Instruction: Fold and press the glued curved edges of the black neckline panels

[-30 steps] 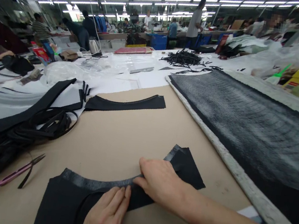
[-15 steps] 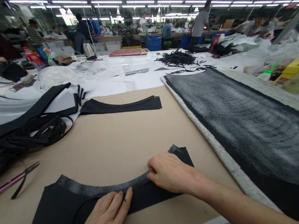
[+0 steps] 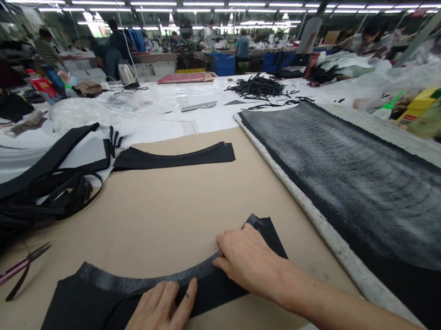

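Observation:
A black curved fabric piece lies in front of me, with a greyish, shiny band along its concave far edge. My left hand rests on the piece, fingers extended and pressed down just below that band. A thin black strip curves across the fabric and runs under my left fingers. Further right, my right hand is closed, with thumb and fingers pinched at the curved edge, apparently around the strip; the fingertips are partly hidden. Past it shows the piece's right end.
Another black curved piece lies farther back on the tan board. Pink-handled scissors and tangled black strips are at left. A large dark sheet with whitish smears lies right. Co-workers stand in the background.
My right hand has shifted slightly, its fingers still pinched at the curved edge. My left index finger has spread a little from the others. The whole view has moved slightly.

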The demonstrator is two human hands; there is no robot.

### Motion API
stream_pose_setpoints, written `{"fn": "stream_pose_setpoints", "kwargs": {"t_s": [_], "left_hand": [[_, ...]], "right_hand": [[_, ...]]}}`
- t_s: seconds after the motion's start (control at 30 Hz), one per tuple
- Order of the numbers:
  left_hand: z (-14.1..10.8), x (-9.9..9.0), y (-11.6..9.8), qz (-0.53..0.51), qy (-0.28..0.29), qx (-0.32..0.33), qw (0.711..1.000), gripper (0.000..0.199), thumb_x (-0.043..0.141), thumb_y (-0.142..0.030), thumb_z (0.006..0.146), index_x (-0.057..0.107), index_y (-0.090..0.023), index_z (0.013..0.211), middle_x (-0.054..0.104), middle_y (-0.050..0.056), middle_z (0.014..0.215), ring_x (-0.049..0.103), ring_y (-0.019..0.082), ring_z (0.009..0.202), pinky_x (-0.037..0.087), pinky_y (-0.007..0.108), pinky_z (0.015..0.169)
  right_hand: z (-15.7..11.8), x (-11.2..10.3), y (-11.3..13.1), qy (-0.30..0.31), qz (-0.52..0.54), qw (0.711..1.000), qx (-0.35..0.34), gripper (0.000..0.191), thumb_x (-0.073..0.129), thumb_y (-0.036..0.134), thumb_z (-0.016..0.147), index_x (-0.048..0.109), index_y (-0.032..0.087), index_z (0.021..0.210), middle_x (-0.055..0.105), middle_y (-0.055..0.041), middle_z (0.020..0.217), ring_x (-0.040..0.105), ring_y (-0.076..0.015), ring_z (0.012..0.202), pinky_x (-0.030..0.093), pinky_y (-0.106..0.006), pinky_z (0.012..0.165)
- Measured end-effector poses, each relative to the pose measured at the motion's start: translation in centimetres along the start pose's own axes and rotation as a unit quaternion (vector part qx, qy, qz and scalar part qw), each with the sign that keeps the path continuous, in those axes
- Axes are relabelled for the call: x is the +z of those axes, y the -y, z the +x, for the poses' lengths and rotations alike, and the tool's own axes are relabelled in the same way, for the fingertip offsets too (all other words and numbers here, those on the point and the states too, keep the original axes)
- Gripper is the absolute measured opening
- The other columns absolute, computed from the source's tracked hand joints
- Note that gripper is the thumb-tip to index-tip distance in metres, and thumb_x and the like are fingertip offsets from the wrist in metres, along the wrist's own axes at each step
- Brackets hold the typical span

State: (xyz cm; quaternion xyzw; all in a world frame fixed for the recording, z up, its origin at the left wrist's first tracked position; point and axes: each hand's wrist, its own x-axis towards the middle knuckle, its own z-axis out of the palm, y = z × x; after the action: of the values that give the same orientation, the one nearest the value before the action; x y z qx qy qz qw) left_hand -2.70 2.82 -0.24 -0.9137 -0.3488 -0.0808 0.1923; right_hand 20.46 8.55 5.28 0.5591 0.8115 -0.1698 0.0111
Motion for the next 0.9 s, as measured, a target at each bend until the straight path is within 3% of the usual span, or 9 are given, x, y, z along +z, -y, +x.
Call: {"fn": "stream_pose_setpoints", "kwargs": {"t_s": [0.13, 0.37, 0.5, 0.6, 0.67, 0.9], "left_hand": [[1.0, 0.3, -0.2, -0.018, -0.030, 0.020, 0.999, 0.046, 0.041, -0.006, 0.076, 0.056, -0.017, 0.118, 0.060, 0.007, 0.112, 0.057, 0.020, 0.100, 0.050, 0.028, 0.084], [2.9, 1.1, -1.9, -0.039, 0.004, 0.029, 0.999, 0.052, 0.043, -0.007, 0.075, 0.051, -0.010, 0.126, 0.063, 0.007, 0.105, 0.058, 0.018, 0.094, 0.051, 0.025, 0.084], [3.2, 1.8, -2.3, -0.011, 0.013, 0.031, 0.999, 0.051, 0.047, -0.010, 0.078, 0.050, -0.013, 0.129, 0.063, 0.006, 0.104, 0.057, 0.019, 0.091, 0.051, 0.028, 0.080], [3.3, 2.4, -2.4, 0.004, 0.010, 0.042, 0.999, 0.052, 0.047, -0.011, 0.079, 0.049, -0.012, 0.130, 0.064, 0.005, 0.103, 0.057, 0.020, 0.090, 0.051, 0.030, 0.078], [3.2, 3.0, -2.7, 0.003, 0.004, 0.040, 0.999, 0.050, 0.047, -0.011, 0.079, 0.050, -0.013, 0.130, 0.064, 0.005, 0.101, 0.057, 0.019, 0.089, 0.049, 0.030, 0.076], [3.0, 4.0, -4.1, 0.001, -0.040, -0.025, 0.999, 0.041, 0.048, -0.014, 0.082, 0.056, -0.016, 0.122, 0.064, 0.005, 0.097, 0.056, 0.019, 0.088, 0.044, 0.034, 0.077]], "right_hand": [[-0.8, 0.0, -0.2, -0.035, 0.025, 0.999, 0.018, 0.021, 0.066, 0.031, 0.082, 0.059, 0.015, 0.092, 0.066, -0.0088, 0.088, 0.061, -0.0266, 0.089, 0.035, -0.042, 0.091], [-1.2, 0.3, -0.6, -0.068, 0.031, 0.996, 0.040, 0.028, 0.070, 0.039, 0.079, 0.059, 0.015, 0.090, 0.065, -0.0091, 0.091, 0.057, -0.0273, 0.094, 0.030, -0.044, 0.094], [-0.7, -0.5, -3.1, -0.050, 0.097, 0.992, 0.060, 0.025, 0.071, 0.041, 0.075, 0.062, 0.018, 0.083, 0.065, -0.0034, 0.081, 0.059, -0.0232, 0.082, 0.035, -0.037, 0.083], [-0.3, -1.2, -5.6, -0.012, 0.198, 0.978, 0.060, 0.015, 0.067, 0.028, 0.075, 0.063, 0.020, 0.086, 0.064, -0.0003, 0.082, 0.058, -0.0172, 0.075, 0.037, -0.026, 0.067], [-0.1, -1.3, -6.9, 0.003, 0.259, 0.964, 0.051, 0.018, 0.064, 0.019, 0.074, 0.062, 0.019, 0.091, 0.063, -0.0001, 0.085, 0.056, -0.0146, 0.074, 0.036, -0.022, 0.061], [0.3, 0.1, -8.0, -0.009, 0.272, 0.960, 0.067, 0.027, 0.057, 0.004, 0.071, 0.062, 0.017, 0.094, 0.061, -0.0006, 0.084, 0.054, -0.0149, 0.077, 0.036, -0.022, 0.065]]}}
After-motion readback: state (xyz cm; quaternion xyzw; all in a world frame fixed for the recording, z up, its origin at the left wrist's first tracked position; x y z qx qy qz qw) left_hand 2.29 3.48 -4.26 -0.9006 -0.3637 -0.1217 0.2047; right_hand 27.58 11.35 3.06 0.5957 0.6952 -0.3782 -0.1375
